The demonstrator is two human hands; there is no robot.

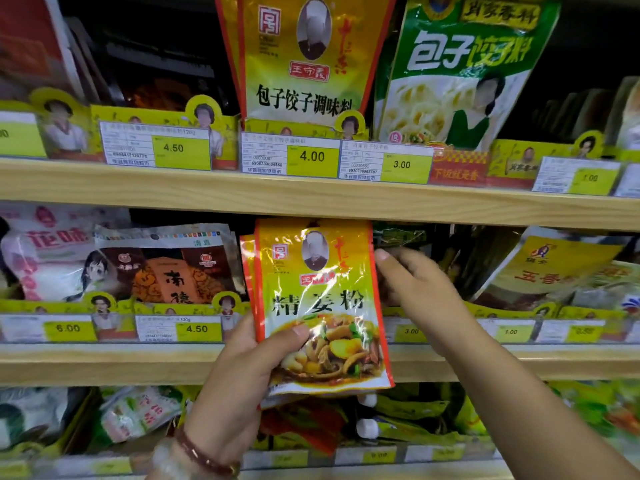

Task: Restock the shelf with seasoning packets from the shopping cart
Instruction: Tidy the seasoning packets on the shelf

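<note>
My left hand (pixel 239 368) grips a small stack of yellow-and-orange seasoning packets (pixel 318 306) by their lower left corner, thumb across the front. The packets stand upright in front of the middle shelf (pixel 104 362), their top edge reaching the board above. My right hand (pixel 415 289) reaches into the middle shelf just right of the packets, fingers loosely extended toward dark green packets (pixel 398 237) at the back. Whether it touches them I cannot tell. The shopping cart is out of view.
The upper shelf (pixel 207 192) holds a tall yellow dumpling-seasoning bag (pixel 304 57) and a green one (pixel 460 71). Brown (pixel 173 271) and pink (pixel 45 251) bags fill the middle shelf's left, a yellow five-spice packet (pixel 547 268) its right. Green packets crowd the bottom shelf (pixel 415 417). Price tags line every shelf edge.
</note>
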